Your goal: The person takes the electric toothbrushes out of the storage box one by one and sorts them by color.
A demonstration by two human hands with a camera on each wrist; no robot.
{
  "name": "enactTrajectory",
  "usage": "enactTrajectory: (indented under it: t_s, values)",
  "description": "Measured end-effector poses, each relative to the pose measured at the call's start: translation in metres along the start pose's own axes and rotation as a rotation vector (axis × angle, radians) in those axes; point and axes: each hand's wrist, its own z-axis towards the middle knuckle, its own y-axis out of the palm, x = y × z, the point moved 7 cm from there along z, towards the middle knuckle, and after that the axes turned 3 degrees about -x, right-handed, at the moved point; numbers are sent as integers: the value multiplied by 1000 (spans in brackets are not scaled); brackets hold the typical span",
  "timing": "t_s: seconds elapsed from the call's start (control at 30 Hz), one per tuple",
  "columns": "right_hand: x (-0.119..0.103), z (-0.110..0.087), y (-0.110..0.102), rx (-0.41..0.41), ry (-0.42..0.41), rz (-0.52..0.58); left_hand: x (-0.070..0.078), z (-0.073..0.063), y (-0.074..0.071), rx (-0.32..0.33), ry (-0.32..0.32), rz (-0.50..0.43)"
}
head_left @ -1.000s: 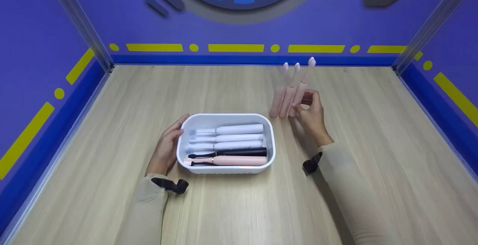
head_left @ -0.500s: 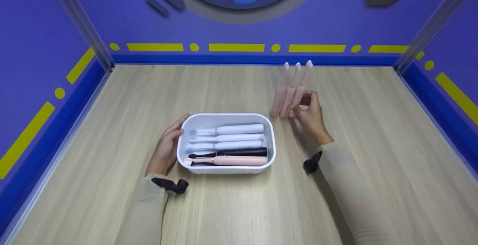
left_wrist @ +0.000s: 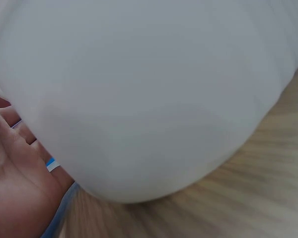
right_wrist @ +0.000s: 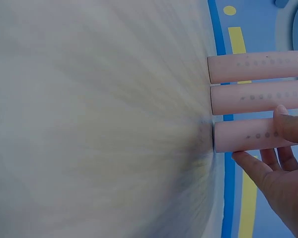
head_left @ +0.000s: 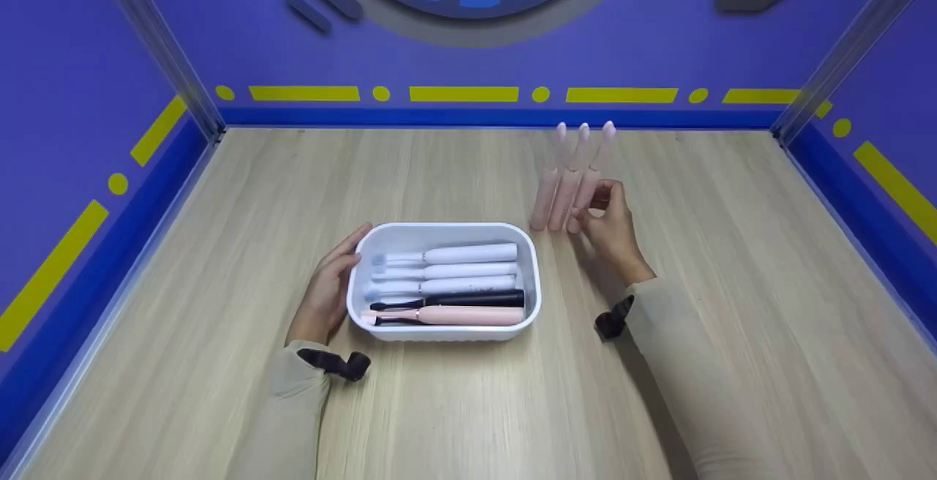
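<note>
Three pink electric toothbrushes stand side by side on the table beyond the bin's right end in the head view. My right hand [head_left: 609, 227] pinches the handle of the rightmost toothbrush [right_wrist: 243, 135] between thumb and fingers, low down, its base at the tabletop. Beside it stand the middle toothbrush [head_left: 564, 198] and the left toothbrush [head_left: 543, 198]. My left hand [head_left: 323, 293] rests against the outside of the left end of a white bin [head_left: 533, 275], its palm [left_wrist: 20, 183] facing the wall. The left fingertips are partly hidden behind the bin in the left wrist view.
In the bin lie three white electric toothbrushes [head_left: 468, 271], a black toothbrush [head_left: 476, 298] and a pink toothbrush [head_left: 468, 315], with another black one partly hidden beneath. Blue-purple panels [head_left: 468, 63] border the wooden table [head_left: 454, 407] at the back and sides.
The rightmost pink toothbrush has come down slightly and drawn in toward the other two, with my right hand still pinching it. My left hand and the bin have stayed in place.
</note>
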Motion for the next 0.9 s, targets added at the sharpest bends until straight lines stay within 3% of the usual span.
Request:
enactTrajectory:
  t_s: [0.5, 0.9]
  values:
    - [2, 0, 0, -19, 26, -13, 1, 1, 1, -2, 7, 10]
    - [10, -3, 1, -50, 112, -26, 0, 0, 0, -4, 3, 17]
